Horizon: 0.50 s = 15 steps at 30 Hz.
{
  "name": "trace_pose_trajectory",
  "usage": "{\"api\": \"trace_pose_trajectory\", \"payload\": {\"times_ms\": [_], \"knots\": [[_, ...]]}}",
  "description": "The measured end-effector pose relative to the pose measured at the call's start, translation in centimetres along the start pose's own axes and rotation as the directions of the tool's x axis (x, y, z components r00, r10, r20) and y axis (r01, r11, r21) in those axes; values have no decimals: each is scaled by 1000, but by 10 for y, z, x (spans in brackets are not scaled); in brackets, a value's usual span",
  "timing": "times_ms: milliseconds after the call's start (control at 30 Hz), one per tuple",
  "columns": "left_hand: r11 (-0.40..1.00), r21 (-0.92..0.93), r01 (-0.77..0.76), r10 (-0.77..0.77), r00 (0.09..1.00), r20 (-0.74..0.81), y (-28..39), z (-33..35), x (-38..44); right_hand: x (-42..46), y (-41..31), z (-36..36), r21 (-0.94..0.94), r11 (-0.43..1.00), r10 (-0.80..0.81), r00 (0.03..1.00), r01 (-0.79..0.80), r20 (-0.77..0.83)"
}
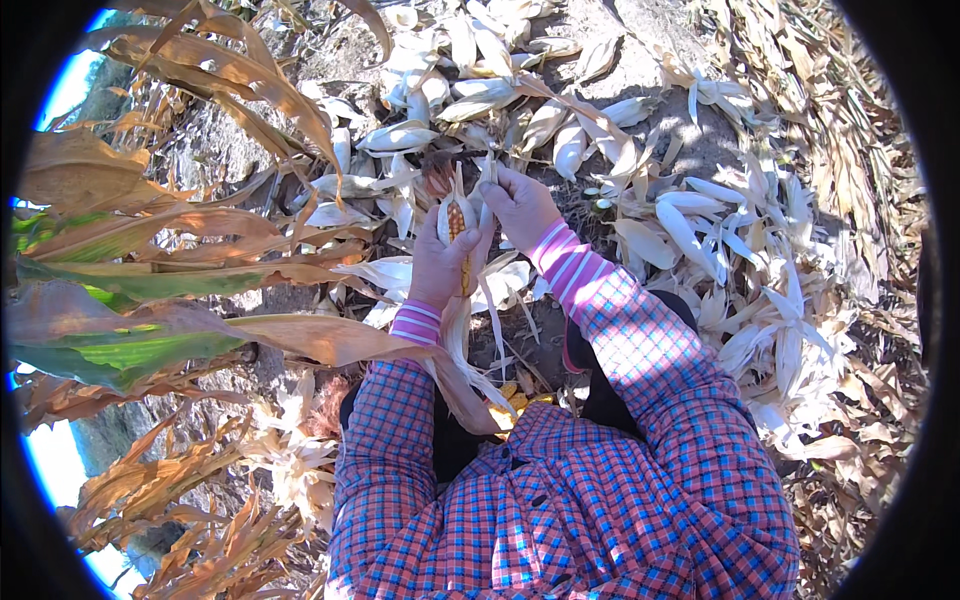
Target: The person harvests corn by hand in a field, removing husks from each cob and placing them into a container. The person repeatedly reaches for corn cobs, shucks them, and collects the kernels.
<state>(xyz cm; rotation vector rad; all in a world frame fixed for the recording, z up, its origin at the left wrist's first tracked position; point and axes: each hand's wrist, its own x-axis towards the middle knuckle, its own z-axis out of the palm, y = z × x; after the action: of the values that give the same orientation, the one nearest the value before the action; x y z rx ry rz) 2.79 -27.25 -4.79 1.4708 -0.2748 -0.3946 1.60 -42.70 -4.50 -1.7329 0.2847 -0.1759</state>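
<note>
An ear of corn (456, 223) stands upright before me, its orange-yellow kernels showing through a split in the pale husk. My left hand (442, 259) grips its lower part, the thumb across the front. At the upper right of the ear, my right hand (521, 206) pinches a strip of dry husk (486, 176) between thumb and fingers. Loosened husk strips (456, 330) hang below my left hand. Brown corn silk (440, 174) shows behind the ear's tip. Bare yellow cobs (517, 401) lie low between my legs, partly covered by my checked shirt.
Dry corn stalks and leaves (180, 270) reach in from the left, one leaf crossing my left forearm. Many pale husks (480, 97) cover the ground ahead. More husks (697, 225) pile up at the right, beside a bank of dry stalks (810, 97).
</note>
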Motion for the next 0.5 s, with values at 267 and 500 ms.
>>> {"api": "trace_pose_trajectory", "payload": {"times_ms": [267,500], "knots": [[938,-328,108,-154,981,-116,-25,1,-2,0,-5,6,754,606,148,967,-253,205],[907,-388,163,-279,923,-264,-18,-13,5,-22,-4,5,625,677,60,876,-388,479]]}}
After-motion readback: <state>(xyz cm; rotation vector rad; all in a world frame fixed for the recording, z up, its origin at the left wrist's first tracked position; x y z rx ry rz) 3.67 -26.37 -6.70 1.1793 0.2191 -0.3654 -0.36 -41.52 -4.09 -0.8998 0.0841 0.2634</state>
